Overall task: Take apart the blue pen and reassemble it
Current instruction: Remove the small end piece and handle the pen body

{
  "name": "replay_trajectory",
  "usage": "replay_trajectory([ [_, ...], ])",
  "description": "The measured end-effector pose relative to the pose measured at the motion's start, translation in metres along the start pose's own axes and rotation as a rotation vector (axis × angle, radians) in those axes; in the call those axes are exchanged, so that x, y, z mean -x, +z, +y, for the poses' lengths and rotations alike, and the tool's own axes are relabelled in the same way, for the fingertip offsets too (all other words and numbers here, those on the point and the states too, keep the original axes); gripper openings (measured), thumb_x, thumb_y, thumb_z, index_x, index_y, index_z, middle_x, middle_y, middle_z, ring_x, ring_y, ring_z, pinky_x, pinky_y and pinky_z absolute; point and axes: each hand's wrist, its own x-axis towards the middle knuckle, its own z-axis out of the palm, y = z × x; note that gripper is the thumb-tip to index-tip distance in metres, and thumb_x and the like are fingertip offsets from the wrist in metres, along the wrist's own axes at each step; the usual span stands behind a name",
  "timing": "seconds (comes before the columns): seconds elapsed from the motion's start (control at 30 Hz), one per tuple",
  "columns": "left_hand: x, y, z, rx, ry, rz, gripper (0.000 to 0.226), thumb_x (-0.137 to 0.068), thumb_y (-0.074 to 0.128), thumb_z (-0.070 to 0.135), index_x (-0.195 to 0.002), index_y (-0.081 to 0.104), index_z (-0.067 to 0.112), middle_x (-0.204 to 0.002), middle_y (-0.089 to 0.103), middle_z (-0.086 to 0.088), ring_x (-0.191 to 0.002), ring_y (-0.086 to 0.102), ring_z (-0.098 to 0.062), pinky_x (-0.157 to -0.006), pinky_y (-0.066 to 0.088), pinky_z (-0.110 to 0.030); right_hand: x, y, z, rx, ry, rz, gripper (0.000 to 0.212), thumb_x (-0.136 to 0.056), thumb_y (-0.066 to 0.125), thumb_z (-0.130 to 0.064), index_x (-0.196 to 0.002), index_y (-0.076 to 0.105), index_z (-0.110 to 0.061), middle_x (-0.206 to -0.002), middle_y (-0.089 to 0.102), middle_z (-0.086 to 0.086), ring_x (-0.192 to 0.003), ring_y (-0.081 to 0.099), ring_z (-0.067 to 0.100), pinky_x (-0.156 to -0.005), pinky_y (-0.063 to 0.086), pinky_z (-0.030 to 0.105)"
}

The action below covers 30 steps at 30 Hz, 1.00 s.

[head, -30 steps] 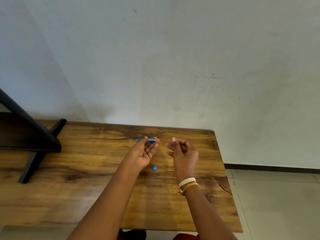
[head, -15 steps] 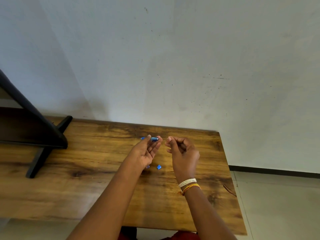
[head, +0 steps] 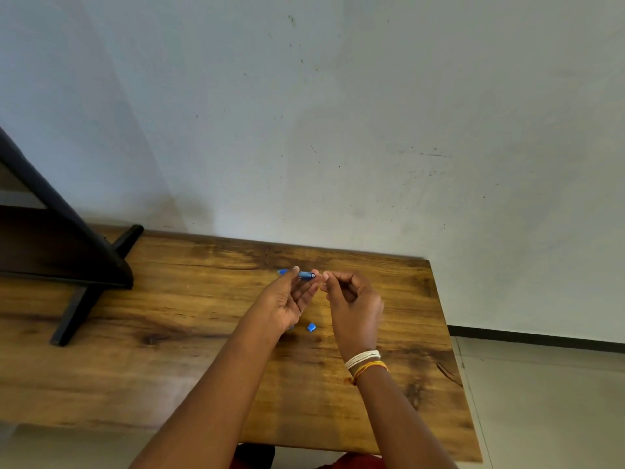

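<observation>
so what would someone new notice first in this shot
Probably the two hands meeting over the middle of the wooden table: the left hand pinches the blue pen barrel level, and the right hand closes in at its open end. A small blue piece lies on the table just below them.

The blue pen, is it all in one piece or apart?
Apart. The left hand holds the blue barrel, while a small blue piece lies loose on the table.

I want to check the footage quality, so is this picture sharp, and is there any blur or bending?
Head view: pen barrel and small blue piece are soft and tiny; the table grain smears at its left; wide-angle bending tilts the wall and table edges.
</observation>
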Motion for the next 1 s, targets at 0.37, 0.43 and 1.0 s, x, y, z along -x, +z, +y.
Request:
replay_trajectory([
  [0.37, 0.002, 0.004, -0.010, -0.026, -0.013, -0.029, 0.010, -0.091, 0.061, 0.010, -0.087, 0.059, 0.001, -0.057, 0.071, -0.014, -0.051, 0.071, -0.019, -0.042, 0.055, -0.025, -0.002, 0.000, 0.002, 0.154, 0.014, 0.014, 0.006, -0.084, 0.073, -0.025, -0.090, 0.074, -0.024, -0.081, 0.072, -0.013, -0.076, 0.065, -0.004, -0.063, 0.051, 0.010],
  [0.43, 0.003, 0.005, -0.012, -0.020, -0.026, -0.033, 0.010, -0.091, 0.060, 0.010, -0.086, 0.059, 0.001, -0.056, 0.070, -0.013, -0.049, 0.070, -0.018, -0.042, 0.056, -0.026, -0.002, 0.000, 0.002, 0.175, 0.011, 0.016, 0.006, -0.084, 0.073, -0.024, -0.088, 0.074, -0.027, -0.082, 0.071, -0.014, -0.076, 0.065, -0.004, -0.063, 0.052, 0.011],
  [1.0, -0.008, -0.001, -0.015, 0.038, -0.061, -0.100, 0.020, -0.095, 0.053, 0.014, -0.098, 0.059, -0.004, -0.084, 0.075, -0.020, -0.074, 0.075, -0.025, -0.055, 0.061, -0.031, -0.021, -0.027, 0.003, 0.265, 0.217, 0.196, 0.009, -0.082, 0.074, -0.022, -0.091, 0.076, -0.019, -0.074, 0.067, -0.014, -0.074, 0.065, 0.004, -0.064, 0.050, 0.016],
])
